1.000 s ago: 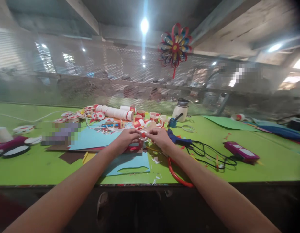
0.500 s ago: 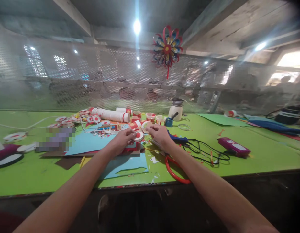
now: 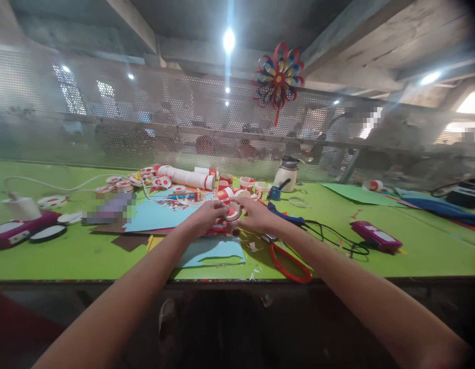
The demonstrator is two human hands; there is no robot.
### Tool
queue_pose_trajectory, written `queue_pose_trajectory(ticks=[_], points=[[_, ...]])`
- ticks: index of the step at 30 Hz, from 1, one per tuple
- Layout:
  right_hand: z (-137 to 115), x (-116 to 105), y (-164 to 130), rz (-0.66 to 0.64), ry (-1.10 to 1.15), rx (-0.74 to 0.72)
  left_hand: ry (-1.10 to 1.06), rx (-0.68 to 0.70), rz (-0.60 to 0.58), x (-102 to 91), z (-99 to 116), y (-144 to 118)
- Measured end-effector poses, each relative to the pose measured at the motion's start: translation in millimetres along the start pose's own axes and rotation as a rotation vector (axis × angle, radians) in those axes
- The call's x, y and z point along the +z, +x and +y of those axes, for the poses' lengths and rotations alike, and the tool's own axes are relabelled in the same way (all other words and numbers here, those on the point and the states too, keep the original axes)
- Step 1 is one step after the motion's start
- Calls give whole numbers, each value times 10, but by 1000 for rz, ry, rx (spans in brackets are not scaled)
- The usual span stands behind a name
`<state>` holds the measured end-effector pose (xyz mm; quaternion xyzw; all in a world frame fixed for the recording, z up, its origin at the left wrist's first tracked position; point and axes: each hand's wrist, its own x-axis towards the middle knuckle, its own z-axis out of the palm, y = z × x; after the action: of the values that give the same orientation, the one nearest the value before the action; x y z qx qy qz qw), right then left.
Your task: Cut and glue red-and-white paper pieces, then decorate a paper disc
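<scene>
Just above the cluttered middle of the table, a round red-and-white paper disc [image 3: 232, 211] is between my two hands. My left hand [image 3: 209, 216] grips its left side, fingers curled. At its right side, the fingers of my right hand [image 3: 257, 215] are bent round the rim. Behind the right fingers a pale round piece [image 3: 243, 194] partly shows; whether it is held I cannot make out. Below the hands lies light blue paper [image 3: 212, 251]. Scissors with orange handles [image 3: 289, 264] lie under my right forearm, beside a blue glue gun [image 3: 284, 215].
Paper cups [image 3: 247, 183], a long white paper tube [image 3: 185, 177], a blue pot [image 3: 274, 192] and a white jug [image 3: 286, 177] stand behind. Several red-and-white discs [image 3: 122, 185] lie left. A black cable [image 3: 329, 230] runs towards a purple box [image 3: 376, 237]. A pinwheel-like flower [image 3: 279, 79] hangs above.
My right hand has come down and in to the red-and-white disc; before, it held up a pale round piece. The view has shifted, so things appear farther right.
</scene>
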<state>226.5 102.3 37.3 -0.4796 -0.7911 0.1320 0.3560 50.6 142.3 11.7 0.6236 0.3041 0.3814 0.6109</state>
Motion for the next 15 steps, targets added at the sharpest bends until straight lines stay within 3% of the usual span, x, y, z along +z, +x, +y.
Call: queue_pose_trajectory(ticks=[5,15], points=[[105,113,-54,-6,-30,-31,-36,-41,12,14,55,-31],[217,167,-141,40,192,45,-58,-37,195,-1,110,-3]])
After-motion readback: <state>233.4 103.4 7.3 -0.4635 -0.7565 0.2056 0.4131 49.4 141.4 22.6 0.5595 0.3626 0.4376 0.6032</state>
